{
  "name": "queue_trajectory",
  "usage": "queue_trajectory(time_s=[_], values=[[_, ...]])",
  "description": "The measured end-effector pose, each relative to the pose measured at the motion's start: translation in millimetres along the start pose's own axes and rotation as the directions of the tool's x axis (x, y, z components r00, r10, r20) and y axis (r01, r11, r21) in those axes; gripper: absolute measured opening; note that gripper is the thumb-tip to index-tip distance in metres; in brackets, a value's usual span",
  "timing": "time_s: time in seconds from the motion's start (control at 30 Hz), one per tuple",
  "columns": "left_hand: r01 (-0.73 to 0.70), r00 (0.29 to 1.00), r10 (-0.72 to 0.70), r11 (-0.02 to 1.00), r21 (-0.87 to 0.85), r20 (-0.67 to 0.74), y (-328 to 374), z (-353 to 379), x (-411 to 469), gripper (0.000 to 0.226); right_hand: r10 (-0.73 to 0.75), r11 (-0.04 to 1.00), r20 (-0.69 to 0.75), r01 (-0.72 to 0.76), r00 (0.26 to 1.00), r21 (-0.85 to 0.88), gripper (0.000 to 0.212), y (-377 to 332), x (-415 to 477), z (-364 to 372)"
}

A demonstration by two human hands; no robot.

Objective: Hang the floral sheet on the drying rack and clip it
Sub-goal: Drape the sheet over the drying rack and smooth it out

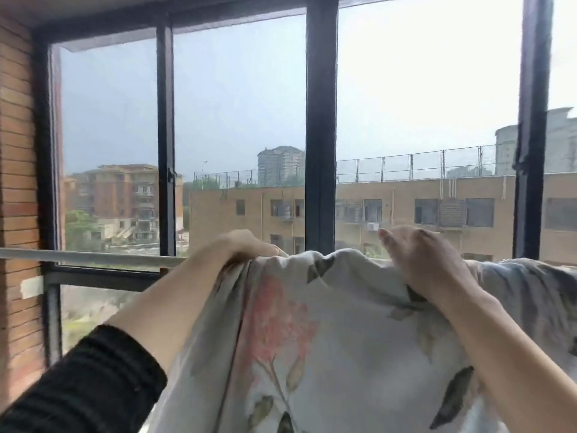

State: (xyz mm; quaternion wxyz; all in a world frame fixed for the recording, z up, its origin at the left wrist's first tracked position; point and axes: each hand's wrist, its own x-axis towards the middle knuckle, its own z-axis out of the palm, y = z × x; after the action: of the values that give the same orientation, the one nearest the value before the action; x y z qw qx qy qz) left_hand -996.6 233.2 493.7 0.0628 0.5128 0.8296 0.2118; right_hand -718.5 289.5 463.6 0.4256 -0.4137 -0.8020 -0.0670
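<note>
The floral sheet (pixel 327 332), pale with pink flowers and grey-green leaves, hangs in front of me and drapes over a horizontal bar. A bare stretch of that pale drying-rack bar (pixel 93 256) runs to the left. My left hand (pixel 246 245) grips the sheet's top left edge at the bar, fingers curled over it. My right hand (pixel 427 260) pinches a fold of the sheet near the top, a little to the right, with some fingers raised. The bar under the sheet is hidden. No clip is in view.
A large dark-framed window (pixel 321 135) stands right behind the bar, with buildings outside. A brick wall (pixel 17 182) closes the left side. More of the sheet bunches along the bar at the far right (pixel 537 276).
</note>
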Motion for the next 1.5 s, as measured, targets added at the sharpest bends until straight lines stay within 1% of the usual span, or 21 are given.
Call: queue_trajectory(time_s=[0.07, 0.13, 0.27, 0.33, 0.4, 0.47, 0.5, 0.53, 0.57, 0.63, 0.67, 0.7, 0.8, 0.87, 0.97, 1.0, 1.07, 1.23, 1.3, 1.43, 1.5], values=[[0.009, 1.000, -0.009, 1.000, 0.020, 0.028, -2.6, -2.4, 2.5, 0.067, -0.084, 0.994, -0.034, 0.087, 0.996, 0.066, 0.034, -12.3, -5.6, 4.4], [-0.007, 1.000, 0.008, 1.000, 0.020, -0.028, -5.7, -3.5, 4.2, 0.070, -0.133, 0.982, -0.059, 0.139, 0.989, 0.126, 0.029, -27.1, -7.1, 9.8], [-0.017, 0.994, 0.019, 1.000, 0.019, -0.108, -8.2, 0.4, 1.9, 0.057, -0.241, 0.948, -0.022, 0.240, 0.970, 0.211, 0.028, -55.2, -1.9, 28.5], [-0.025, 0.989, 0.021, 0.999, -0.024, -0.148, -8.0, 0.7, -0.1, 0.068, -0.312, 0.930, 0.009, 0.303, 0.950, 0.209, 0.034, -65.7, 1.0, 41.0], [-0.022, 0.981, 0.013, 0.999, -0.042, -0.192, -8.7, 2.4, 0.1, 0.077, -0.367, 0.924, 0.067, 0.355, 0.928, 0.141, 0.038, -71.7, 1.8, 51.8], [-0.035, 0.959, 0.027, 0.999, -0.021, -0.283, -9.1, 6.7, -3.7, 0.063, -0.391, 0.920, 0.095, 0.387, 0.915, 0.055, 0.042, -72.0, 2.6, 58.3], [-0.068, 0.930, 0.049, 0.997, -0.039, -0.366, -10.2, 10.4, -6.0, 0.057, -0.389, 0.921, 0.100, 0.387, 0.916, 0.044, 0.043, -70.2, 3.8, 60.0], [-0.144, 0.873, 0.086, 0.986, -0.087, -0.480, -12.2, 15.1, -8.9, 0.051, -0.383, 0.924, 0.104, 0.380, 0.918, 0.045, 0.044, -67.9, 5.2, 60.4], [-0.260, 0.785, 0.114, 0.953, -0.157, -0.608, -15.1, 20.4, -15.4, 0.039, -0.378, 0.926, 0.110, 0.375, 0.919, 0.046, 0.045, -65.8, 6.7, 60.6], [-0.510, 0.576, 0.115, 0.825, -0.246, -0.809, -24.9, 32.8, -34.6, 0.016, -0.376, 0.927, 0.120, 0.373, 0.919, 0.044, 0.046, -62.3, 8.1, 59.4], [-0.571, 0.506, 0.099, 0.783, -0.247, -0.857, -33.2, 39.7, -42.5, 0.014, -0.377, 0.926, 0.121, 0.375, 0.918, 0.040, 0.046, -60.9, 7.7, 58.7], [-0.593, 0.477, 0.085, 0.766, -0.249, -0.875, -42.6, 47.2, -49.1, 0.016, -0.378, 0.925, 0.120, 0.377, 0.918, 0.032, 0.046, -60.3, 6.7, 58.0], [-0.553, 0.483, 0.074, 0.799, -0.238, -0.873, -71.8, 69.3, -65.9, 0.035, -0.377, 0.926, 0.116, 0.378, 0.919, 0.013, 0.044, -61.3, 6.1, 58.8], [-0.527, 0.531, 0.080, 0.811, -0.255, -0.844, -85.9, 83.1, -74.5, 0.051, -0.370, 0.928, 0.122, 0.372, 0.921, 0.006, 0.044, -64.5, 6.9, 60.3], [-0.438, 0.745, -0.004, 0.751, -0.494, -0.667, -99.3, 101.4, -82.1, 0.076, -0.343, 0.938, 0.139, 0.346, 0.929, 0.006, 0.040, -69.5, 7.0, 60.4], [-0.397, 0.809, -0.008, 0.730, -0.556, -0.588, -102.6, 105.1, -82.7, 0.078, -0.332, 0.942, 0.142, 0.335, 0.932, 0.007, 0.038, -71.0, 6.5, 60.0], [-0.368, 0.882, 0.033, 0.672, -0.642, -0.471, -106.8, 109.1, -81.4, 0.067, -0.319, 0.947, 0.142, 0.322, 0.937, 0.001, 0.036, -73.5, 5.3, 59.6], [-0.377, 0.926, 0.247, 0.643, -0.667, -0.285, -101.6, 113.2, -75.9, 0.039, -0.227, 0.972, 0.156, 0.234, 0.961, -0.030, 0.034, -78.6, -2.8, 51.3], [-0.382, 0.923, 0.300, 0.665, -0.641, -0.240, -101.7, 116.0, -73.1, 0.023, -0.168, 0.983, 0.139, 0.176, 0.976, -0.046, 0.039, -82.0, -6.1, 49.2], [-0.393, 0.915, 0.337, 0.632, -0.667, -0.220, -115.0, 116.8, -69.3, 0.041, -0.080, 0.993, 0.042, 0.083, 0.996, -0.087, 0.063, -89.4, -8.7, 56.1], [-0.394, 0.911, 0.361, 0.623, -0.676, -0.199, -124.9, 107.3, -70.6, 0.042, -0.022, 0.992, -0.010, 0.021, 1.000, -0.127, 0.067, -94.3, -10.2, 61.1]])
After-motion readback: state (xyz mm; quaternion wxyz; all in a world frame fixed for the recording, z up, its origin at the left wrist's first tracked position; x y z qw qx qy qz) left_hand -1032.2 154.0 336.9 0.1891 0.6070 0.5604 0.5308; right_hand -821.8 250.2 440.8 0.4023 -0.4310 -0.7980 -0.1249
